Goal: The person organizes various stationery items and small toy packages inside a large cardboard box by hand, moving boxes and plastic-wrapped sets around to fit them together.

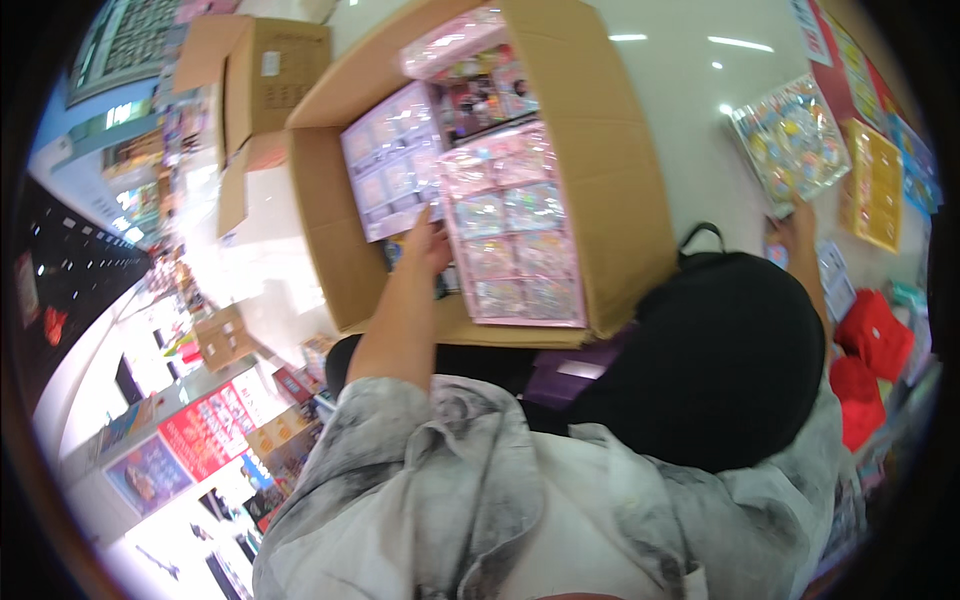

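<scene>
My left hand [433, 246] reaches into a large open cardboard carton [619, 150]. Its fingers lie at the lower edge of a lilac compartmented package [397, 161] in clear wrap. Whether they grip it I cannot tell. Beside the hand leans a pink package [517, 232] of several compartments, also wrapped. Behind these are a dark package with colourful contents [487, 90] and another pink wrapped package [457, 41]. Out to the right, my right hand [796, 225] holds the near corner of a clear-wrapped package of yellow and blue items [795, 139].
A second open carton [289, 75] stands on the shiny floor at the upper left. Yellow packaging [876, 184] and red items [874, 334] lie along the right. My bent knee in black [720, 360] rises between carton and right arm. A purple object [574, 371] sits below the carton.
</scene>
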